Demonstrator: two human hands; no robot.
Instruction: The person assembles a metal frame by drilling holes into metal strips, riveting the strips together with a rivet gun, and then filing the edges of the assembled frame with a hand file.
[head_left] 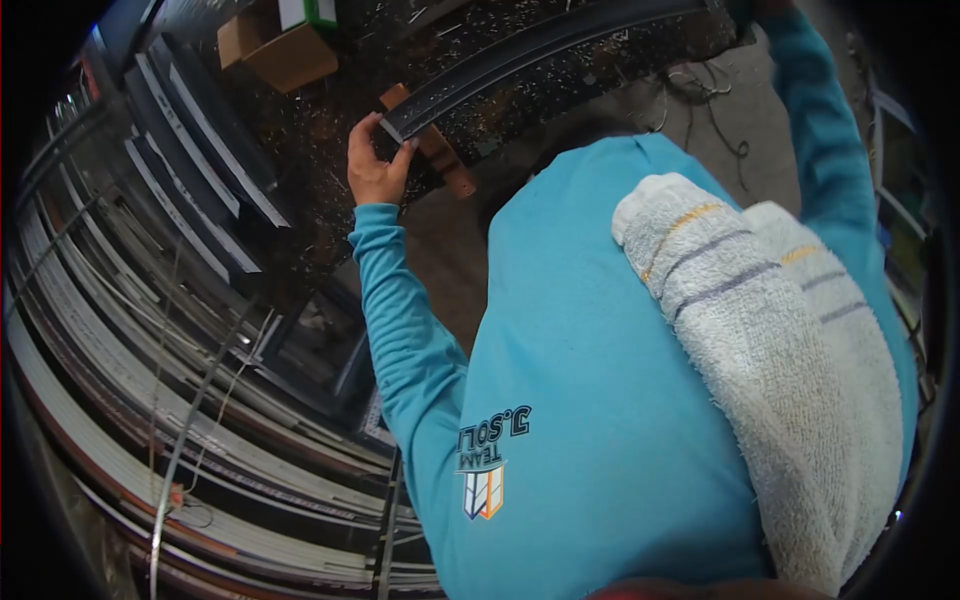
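Note:
My left hand (pixel 378 165) grips the near end of a long dark metal profile (pixel 560 45), with thumb and fingertips on either side of the cut end. The profile runs up and to the right across the dark workbench. Beneath its near end lies an orange-brown strip (pixel 452 170) with holes in it, which looks like wood. My right hand (pixel 774 6) is at the far end of the profile, at the top edge of the view. Most of it is cut off, and its fingers cannot be made out.
Light shavings cover the workbench (pixel 330 120). An open cardboard box (pixel 290 60) with a green and white pack stands at the back. Dark profiles (pixel 200 150) lie at the left, above a rack of long profiles (pixel 200 400). A cable (pixel 690 95) lies at right. A towel (pixel 760 350) hangs over my shoulder.

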